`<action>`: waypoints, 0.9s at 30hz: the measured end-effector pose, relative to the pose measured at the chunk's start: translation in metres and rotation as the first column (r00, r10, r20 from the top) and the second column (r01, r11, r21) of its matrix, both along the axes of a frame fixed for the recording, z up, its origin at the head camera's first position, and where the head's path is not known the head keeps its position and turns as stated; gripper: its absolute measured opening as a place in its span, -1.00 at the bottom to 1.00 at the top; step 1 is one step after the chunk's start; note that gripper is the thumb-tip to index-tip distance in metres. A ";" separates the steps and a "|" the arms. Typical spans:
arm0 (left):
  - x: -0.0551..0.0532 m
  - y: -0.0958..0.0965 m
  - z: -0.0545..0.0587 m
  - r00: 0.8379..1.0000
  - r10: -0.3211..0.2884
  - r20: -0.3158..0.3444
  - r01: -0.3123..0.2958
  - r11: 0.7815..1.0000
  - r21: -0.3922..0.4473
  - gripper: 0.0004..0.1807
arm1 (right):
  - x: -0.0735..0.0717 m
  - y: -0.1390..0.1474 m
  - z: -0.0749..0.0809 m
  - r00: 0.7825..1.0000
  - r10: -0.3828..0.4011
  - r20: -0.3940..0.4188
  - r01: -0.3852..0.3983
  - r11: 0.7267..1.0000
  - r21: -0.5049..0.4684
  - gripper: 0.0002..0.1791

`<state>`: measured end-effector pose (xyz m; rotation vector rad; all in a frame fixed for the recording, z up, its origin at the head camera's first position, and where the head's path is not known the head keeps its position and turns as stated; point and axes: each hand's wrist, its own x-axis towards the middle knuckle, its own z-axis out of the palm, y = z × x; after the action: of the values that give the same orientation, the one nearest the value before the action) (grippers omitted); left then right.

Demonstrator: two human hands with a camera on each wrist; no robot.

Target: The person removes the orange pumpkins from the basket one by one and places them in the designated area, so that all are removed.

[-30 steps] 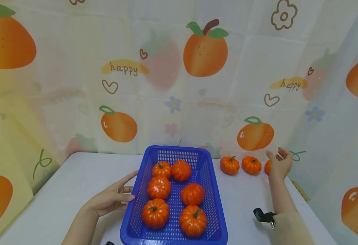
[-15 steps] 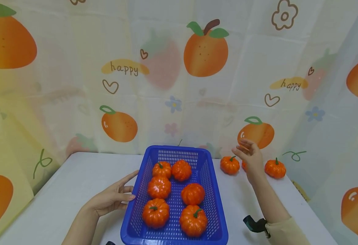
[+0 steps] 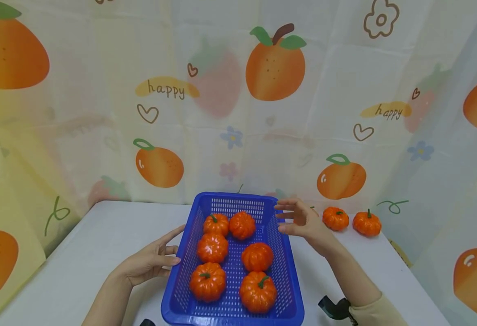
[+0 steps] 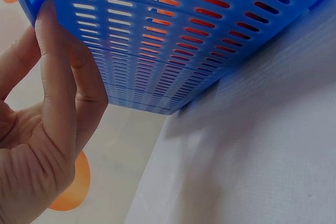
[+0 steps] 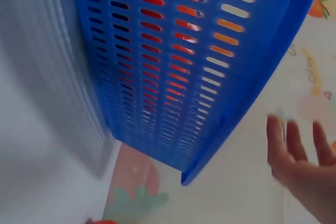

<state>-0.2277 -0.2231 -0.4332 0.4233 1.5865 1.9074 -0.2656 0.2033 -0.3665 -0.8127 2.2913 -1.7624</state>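
A blue perforated basket (image 3: 232, 317) holds several glossy orange toy pumpkins (image 3: 207, 281), some with green stems showing. At its left side, my left hand (image 3: 148, 262) touches the rim with thumb and fingertips, fingers loosely extended. The left wrist view shows one finger (image 4: 52, 56) reaching up to the underside of the rim. My right hand (image 3: 303, 222) hovers by the basket's far right rim, fingers spread and holding nothing. In the right wrist view that hand (image 5: 302, 169) is apart from the basket wall. Behind it a pumpkin is mostly hidden, only its stem showing.
On the white table (image 3: 71, 253), right of the basket, stand a pumpkin (image 3: 335, 219) and another pumpkin (image 3: 367, 223) near the far right edge. A curtain (image 3: 230, 90) printed with fruit hangs behind the table. A black wrist camera (image 3: 334, 309) sits below the right forearm.
My right hand has swept left, from the rightmost pumpkin on the table past the middle one to the basket's right rim. The left hand, basket and pumpkins have stayed put.
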 end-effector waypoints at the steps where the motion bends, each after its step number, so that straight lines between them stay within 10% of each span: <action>1: 0.000 0.000 0.000 1.000 0.001 0.001 -0.001 1.000 -0.001 0.01 | 0.001 -0.001 -0.001 0.999 0.050 0.009 -0.050 0.999 0.017 -0.36; 9: 0.000 0.001 0.000 1.000 0.016 -0.006 -0.016 1.000 -0.021 0.01 | 0.004 -0.017 -0.004 0.923 0.375 0.088 -0.385 0.910 0.152 -0.40; 16: 0.000 0.000 -0.002 1.000 0.007 -0.007 -0.007 1.000 -0.008 0.01 | 0.005 -0.034 -0.009 0.797 0.568 0.206 -0.604 0.749 0.271 -0.33; 21: 0.000 0.000 -0.002 1.000 0.005 -0.018 -0.005 1.000 -0.009 0.01 | 0.003 -0.045 -0.018 0.712 0.649 0.268 -0.701 0.640 0.315 -0.28; 27: 0.000 0.000 -0.002 1.000 0.004 -0.022 -0.005 1.000 -0.011 0.01 | 0.002 -0.054 -0.023 0.668 0.682 0.296 -0.735 0.546 0.402 -0.27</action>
<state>-0.2281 -0.2232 -0.4351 0.4378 1.6127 1.9026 -0.2639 0.1497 -0.3898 -1.2520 1.7751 -0.7759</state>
